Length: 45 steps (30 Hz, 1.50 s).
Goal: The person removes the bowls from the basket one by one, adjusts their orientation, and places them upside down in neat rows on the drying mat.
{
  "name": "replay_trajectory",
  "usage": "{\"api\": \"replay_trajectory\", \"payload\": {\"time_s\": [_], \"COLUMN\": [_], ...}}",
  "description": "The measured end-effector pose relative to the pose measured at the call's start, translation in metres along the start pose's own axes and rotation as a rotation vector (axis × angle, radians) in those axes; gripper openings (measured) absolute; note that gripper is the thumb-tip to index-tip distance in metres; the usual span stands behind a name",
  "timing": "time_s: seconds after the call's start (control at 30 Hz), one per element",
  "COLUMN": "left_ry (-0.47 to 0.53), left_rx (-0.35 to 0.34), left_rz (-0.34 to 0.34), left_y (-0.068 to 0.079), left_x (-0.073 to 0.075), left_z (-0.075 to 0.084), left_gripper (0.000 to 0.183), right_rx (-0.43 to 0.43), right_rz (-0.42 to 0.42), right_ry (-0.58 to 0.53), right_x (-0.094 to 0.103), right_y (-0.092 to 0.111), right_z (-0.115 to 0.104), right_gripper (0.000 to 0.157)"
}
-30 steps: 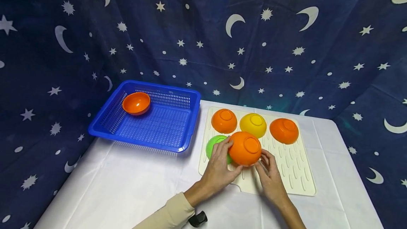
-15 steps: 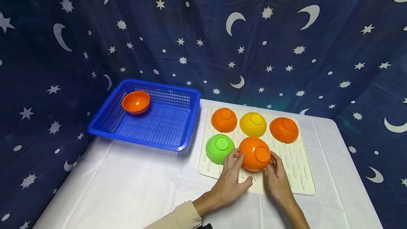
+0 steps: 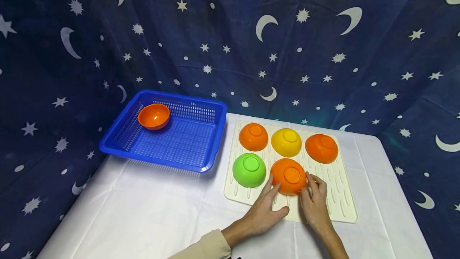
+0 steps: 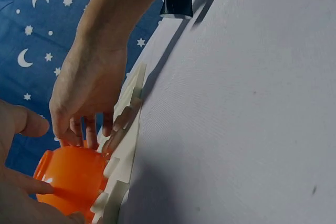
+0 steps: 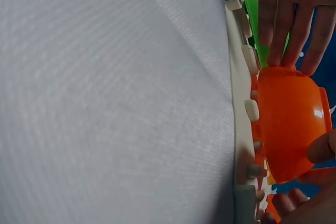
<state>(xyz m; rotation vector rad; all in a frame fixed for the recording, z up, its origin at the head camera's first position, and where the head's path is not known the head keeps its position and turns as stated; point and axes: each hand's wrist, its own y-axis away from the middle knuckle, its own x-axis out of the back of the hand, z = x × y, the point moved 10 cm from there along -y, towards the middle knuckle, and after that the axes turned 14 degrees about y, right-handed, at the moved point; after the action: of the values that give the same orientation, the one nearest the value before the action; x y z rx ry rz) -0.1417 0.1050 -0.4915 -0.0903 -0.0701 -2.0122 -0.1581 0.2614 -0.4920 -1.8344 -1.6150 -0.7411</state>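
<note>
On the cream ribbed mat, an upside-down orange bowl is between my two hands. My left hand touches its left side with fairly straight fingers, the thumb held away from it. At the opposite side, my right hand pinches the rim with thumb and fingers. The right wrist view shows the bowl's outer wall with its rim close over the mat. Left of it sits an upside-down green bowl. Behind are two more orange bowls and a yellow bowl, all bottom up.
A blue plastic basket stands to the left, with an orange bowl in its back left corner. White cloth covers the table. A dark blue curtain with moons and stars hangs behind and at both sides.
Both hands have moved the orange bowl right and down onto the mat, off the green bowl it overlapped. The left thumb has come away from its rim.
</note>
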Motion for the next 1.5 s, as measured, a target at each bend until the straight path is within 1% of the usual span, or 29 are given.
{"api": "replay_trajectory", "payload": {"time_s": [0.13,0.2,0.3,0.47,0.6,0.83,1.03,1.13,1.27,1.4,1.5], "left_ry": [0.016,0.022,0.026,0.012,-0.007,-0.063,-0.111,-0.142,-0.133,-0.109,-0.084], "left_rx": [0.021,0.032,0.026,-0.017,-0.029,-0.027,0.018,0.033,0.047,0.061,0.074], "left_rz": [-0.011,-0.012,-0.03,-0.068,-0.088,-0.11,-0.134,-0.137,-0.12,-0.103,-0.098], "left_y": [-0.001,-0.002,-0.002,-0.002,-0.001,-0.001,0.002,0.003,0.004,0.005,0.008], "left_x": [-0.003,-0.003,-0.005,-0.008,-0.009,-0.011,-0.014,-0.013,-0.009,-0.005,-0.004], "left_z": [-0.003,-0.004,-0.003,0.002,0.004,0.004,0.0,0.0,-0.002,-0.004,-0.005], "left_gripper": [0.071,0.068,0.059,0.042,0.04,0.036,0.043,0.044,0.045,0.057,0.067], "right_rx": [0.021,0.033,0.044,0.044,0.065,0.109,0.122,0.104,0.078,0.044,0.013], "right_rz": [0.055,0.059,0.036,-0.014,-0.049,-0.053,-0.012,-0.02,-0.048,-0.089,-0.121], "right_ry": [0.078,0.104,0.129,0.155,0.205,0.284,0.359,0.378,0.377,0.359,0.356], "right_x": [0.003,0.003,0.001,-0.003,-0.005,-0.007,-0.005,-0.006,-0.007,-0.006,-0.003], "right_y": [0.001,0.001,0.001,0.001,0.0,-0.003,-0.002,-0.002,-0.001,-0.003,-0.004], "right_z": [-0.001,-0.002,-0.003,-0.004,-0.006,-0.014,-0.016,-0.012,-0.007,-0.002,0.002], "right_gripper": [0.053,0.053,0.053,0.057,0.062,0.08,0.083,0.086,0.088,0.093,0.098]}}
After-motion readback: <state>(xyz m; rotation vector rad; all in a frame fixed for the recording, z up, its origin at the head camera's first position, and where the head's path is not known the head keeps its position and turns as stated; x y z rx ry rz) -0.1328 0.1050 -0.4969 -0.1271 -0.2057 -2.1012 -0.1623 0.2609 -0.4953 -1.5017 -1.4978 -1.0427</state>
